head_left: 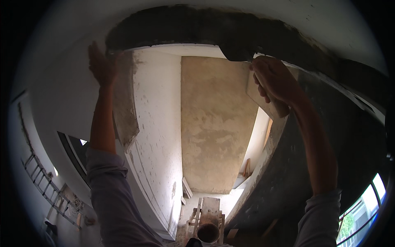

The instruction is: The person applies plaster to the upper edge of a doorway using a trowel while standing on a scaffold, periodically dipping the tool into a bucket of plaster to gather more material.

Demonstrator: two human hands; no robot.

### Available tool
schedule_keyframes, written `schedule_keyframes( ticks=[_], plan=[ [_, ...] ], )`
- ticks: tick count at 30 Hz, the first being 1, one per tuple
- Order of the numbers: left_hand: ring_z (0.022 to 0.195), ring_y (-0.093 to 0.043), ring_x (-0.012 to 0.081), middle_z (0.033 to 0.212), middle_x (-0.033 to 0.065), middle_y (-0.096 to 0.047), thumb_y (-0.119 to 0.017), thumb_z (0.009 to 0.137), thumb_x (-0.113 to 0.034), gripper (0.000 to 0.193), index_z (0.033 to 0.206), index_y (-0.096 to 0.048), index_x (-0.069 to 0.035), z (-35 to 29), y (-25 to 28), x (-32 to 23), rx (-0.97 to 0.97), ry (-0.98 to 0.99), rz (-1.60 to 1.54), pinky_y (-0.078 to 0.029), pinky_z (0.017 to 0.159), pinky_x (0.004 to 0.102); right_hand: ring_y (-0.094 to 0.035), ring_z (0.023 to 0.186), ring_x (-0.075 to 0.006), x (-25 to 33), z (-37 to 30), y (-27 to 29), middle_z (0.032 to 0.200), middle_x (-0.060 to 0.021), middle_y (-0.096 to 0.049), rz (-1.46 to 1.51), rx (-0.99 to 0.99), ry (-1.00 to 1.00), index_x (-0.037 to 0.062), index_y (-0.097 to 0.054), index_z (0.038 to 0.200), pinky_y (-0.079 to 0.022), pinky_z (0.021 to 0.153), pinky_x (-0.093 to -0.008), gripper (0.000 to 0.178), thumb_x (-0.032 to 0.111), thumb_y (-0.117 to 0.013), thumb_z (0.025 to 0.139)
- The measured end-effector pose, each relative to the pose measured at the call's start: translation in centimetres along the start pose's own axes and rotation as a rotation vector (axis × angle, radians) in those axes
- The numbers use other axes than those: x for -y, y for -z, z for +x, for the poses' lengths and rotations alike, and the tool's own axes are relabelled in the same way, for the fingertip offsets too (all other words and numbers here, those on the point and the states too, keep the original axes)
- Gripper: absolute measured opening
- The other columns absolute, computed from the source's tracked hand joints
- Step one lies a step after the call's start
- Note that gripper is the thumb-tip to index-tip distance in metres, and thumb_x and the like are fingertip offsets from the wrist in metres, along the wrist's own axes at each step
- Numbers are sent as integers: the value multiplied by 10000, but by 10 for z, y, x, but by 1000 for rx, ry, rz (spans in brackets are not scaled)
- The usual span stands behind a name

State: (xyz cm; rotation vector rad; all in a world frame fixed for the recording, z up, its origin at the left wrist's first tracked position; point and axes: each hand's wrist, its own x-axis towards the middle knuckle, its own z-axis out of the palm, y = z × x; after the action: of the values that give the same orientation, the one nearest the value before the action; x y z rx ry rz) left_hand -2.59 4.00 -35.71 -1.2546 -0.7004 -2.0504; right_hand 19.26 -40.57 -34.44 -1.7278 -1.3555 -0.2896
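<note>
My right hand (273, 80) is raised and closed around the handle of a trowel (235, 52). The dark blade lies against the lower edge of a band of dark, wet-looking plaster (177, 26) over the top of the opening. The butt of the handle shows below my fist. My left hand (101, 66) is up at the left end of that band, by the side of the opening. Its fingers are stretched out and it holds nothing. Whether its palm presses on the wall, I cannot tell.
Far below, a round bucket (208, 233) stands by a wooden plank (210, 204) on a trestle-like frame. A ladder (51, 189) is at the lower left. Beyond the opening is a brown plastered wall (218, 123). A window (362, 210) is at the lower right.
</note>
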Motion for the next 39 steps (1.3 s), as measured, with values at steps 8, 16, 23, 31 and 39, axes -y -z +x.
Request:
schedule_keyframes(
  ticks=[8, 16, 23, 31, 39],
  plan=[
    [1310, -427, 408, 1441, 251, -399, -657, 787, -646, 1010, 1455, -297, 21, 7, 10, 6, 1, 21, -14, -374, 1045, 510, -605, 527, -256, -29, -51, 1, 695, -147, -585, -559, -318, 74, -3, -528, 958, -521, 520, -398, 290, 252, -403, 1015],
    [1316, -428, 404, 1462, 219, -398, -671, 811, -594, 944, 1460, -310, -10, 5, 14, -3, 113, 94, 56, -378, 1055, 496, -684, 742, -372, 33, -41, -84, 837, -241, -634, -532, -232, 429, -64, -539, 1005, -574, 665, -447, 186, 99, -531, 916],
    [1278, -470, 418, 1489, 181, -386, -627, 802, -671, 933, 1465, -343, -79, 6, 5, 9, 18, 56, -37, -392, 1006, 558, -696, 798, -389, 40, -12, -73, 852, -260, -673, -580, -222, 146, -71, -606, 913, -576, 739, -471, 192, 87, -501, 882],
    [1258, -489, 411, 1520, 133, -355, -559, 841, -689, 903, 1502, -282, -139, 2, 9, -10, 105, 140, -26, -414, 954, 586, -686, 828, -398, -2, -36, -10, 868, -244, -681, -636, -284, 11, -29, -608, 963, -553, 762, -484, 227, 165, -497, 923],
    [1235, -524, 383, 1473, 157, -411, -586, 868, -615, 841, 1469, -338, -83, 8, 8, -3, 95, 62, 39, -439, 994, 499, -669, 885, -376, -61, -50, 36, 962, -215, -646, -696, -378, 56, 17, -587, 963, -542, 763, -492, 185, 163, -479, 927]
  ],
)
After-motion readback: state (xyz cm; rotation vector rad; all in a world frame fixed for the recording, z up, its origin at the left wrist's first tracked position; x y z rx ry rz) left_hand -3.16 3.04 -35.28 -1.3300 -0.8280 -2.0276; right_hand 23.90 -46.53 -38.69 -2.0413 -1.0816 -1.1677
